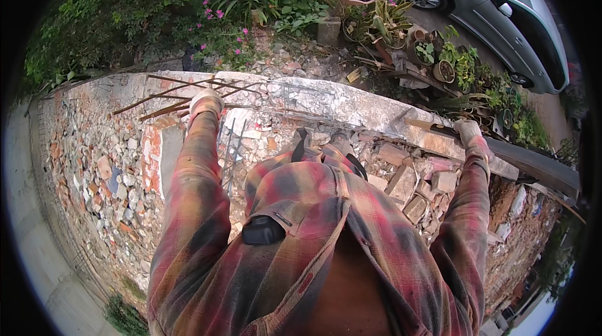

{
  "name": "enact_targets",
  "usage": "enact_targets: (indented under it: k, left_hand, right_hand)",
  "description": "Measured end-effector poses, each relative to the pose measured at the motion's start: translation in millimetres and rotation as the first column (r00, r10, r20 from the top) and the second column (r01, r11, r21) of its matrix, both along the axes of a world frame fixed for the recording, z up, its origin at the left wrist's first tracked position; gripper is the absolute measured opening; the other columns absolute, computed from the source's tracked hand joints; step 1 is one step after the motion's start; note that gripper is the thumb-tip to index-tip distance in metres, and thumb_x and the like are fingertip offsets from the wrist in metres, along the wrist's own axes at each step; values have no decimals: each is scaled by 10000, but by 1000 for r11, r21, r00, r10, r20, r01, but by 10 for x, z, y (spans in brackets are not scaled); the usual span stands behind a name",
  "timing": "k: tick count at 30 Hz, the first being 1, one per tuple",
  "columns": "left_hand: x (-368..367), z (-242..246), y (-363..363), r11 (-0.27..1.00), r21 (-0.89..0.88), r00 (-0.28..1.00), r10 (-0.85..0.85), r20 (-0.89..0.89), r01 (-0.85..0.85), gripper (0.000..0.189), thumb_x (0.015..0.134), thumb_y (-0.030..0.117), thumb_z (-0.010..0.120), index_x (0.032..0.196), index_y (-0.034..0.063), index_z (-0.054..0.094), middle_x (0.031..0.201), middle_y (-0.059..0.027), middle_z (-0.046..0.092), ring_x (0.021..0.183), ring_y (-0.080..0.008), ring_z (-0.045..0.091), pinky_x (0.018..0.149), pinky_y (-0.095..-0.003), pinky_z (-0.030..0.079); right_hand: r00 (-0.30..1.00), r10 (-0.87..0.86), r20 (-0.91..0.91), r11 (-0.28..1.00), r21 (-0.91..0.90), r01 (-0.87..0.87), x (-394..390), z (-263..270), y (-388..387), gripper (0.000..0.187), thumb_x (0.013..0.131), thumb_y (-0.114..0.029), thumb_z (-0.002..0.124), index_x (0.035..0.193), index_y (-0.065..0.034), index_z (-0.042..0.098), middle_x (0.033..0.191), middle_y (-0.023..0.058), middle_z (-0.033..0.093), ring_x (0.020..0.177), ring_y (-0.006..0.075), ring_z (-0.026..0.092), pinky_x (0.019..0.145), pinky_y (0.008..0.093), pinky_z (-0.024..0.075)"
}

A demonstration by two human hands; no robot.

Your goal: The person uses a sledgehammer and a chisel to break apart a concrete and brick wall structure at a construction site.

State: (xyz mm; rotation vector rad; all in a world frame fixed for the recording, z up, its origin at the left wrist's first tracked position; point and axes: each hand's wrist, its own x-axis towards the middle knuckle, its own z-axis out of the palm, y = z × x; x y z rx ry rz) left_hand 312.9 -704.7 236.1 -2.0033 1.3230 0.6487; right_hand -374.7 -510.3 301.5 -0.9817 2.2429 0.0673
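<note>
My gloved left hand is closed around rusty rebar, several thin rods that cross and stick out on both sides of the fist. The rods lie over the broken top of a concrete beam. In my gloved right hand is a hammer with a pale wooden handle and a dark grip section. Its dusty head is at the beam's top edge; whether it touches is hard to tell. My feet stand amid rubble behind the beam, partly hidden by my plaid shirt.
Broken brick and concrete rubble spreads to the left, with a brick-and-plaster block standing in it. More thin rebar rises near my left arm. Loose bricks lie to the right. Beyond the beam are potted plants and a parked car.
</note>
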Motion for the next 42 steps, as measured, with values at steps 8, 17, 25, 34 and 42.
enact_targets:
  k: [8, 17, 25, 34, 42]
  left_hand:
    - [-45, 27, 80, 992, -95, 996, 87, 9, -85, 325, 811, 192, 583, 1101, 89, 685, 1185, -159, 627, 1099, -310, 614, 911, -400, 487]
    - [-26, 21, 107, 982, -186, 999, 37, 11, -34, 300, 843, 182, 563, 1108, 122, 691, 1173, -120, 644, 1078, -256, 633, 887, -387, 503]
    - [41, -75, 90, 973, -199, 991, 101, -92, -118, 349, 823, 165, 556, 1137, 48, 653, 1220, -174, 603, 1127, -326, 595, 937, -460, 469]
    - [50, -140, 138, 978, -198, 996, 47, -72, -61, 335, 836, 182, 553, 1137, 85, 665, 1220, -160, 605, 1122, -320, 596, 937, -401, 475]
    - [67, -116, -5, 989, -149, 1000, -6, -29, 2, 306, 845, 218, 570, 1103, 101, 684, 1157, -157, 640, 1081, -298, 625, 896, -392, 501]
  right_hand:
    - [956, -274, 108, 961, -22, 277, 395, 340, -145, 181, 799, -187, 567, 815, -15, 620, 761, 99, 595, 614, 191, 591, 468, 330, 467]
    - [949, -300, 96, 952, -36, 305, 189, 199, -142, 193, 790, -217, 602, 893, -62, 651, 752, 62, 605, 572, 184, 557, 447, 326, 431]
    - [953, -294, 72, 952, -69, 299, 127, 138, -154, 190, 782, -222, 579, 855, -56, 635, 713, 75, 586, 483, 198, 553, 408, 331, 402]
    - [993, -117, 29, 990, -74, 119, 3, 55, -87, 172, 798, -186, 537, 760, -40, 618, 686, 91, 582, 528, 174, 563, 439, 344, 437]
    - [995, -68, 69, 995, -72, 73, 75, 119, 44, 150, 782, -168, 556, 767, -31, 616, 714, 66, 599, 585, 192, 607, 430, 314, 458]
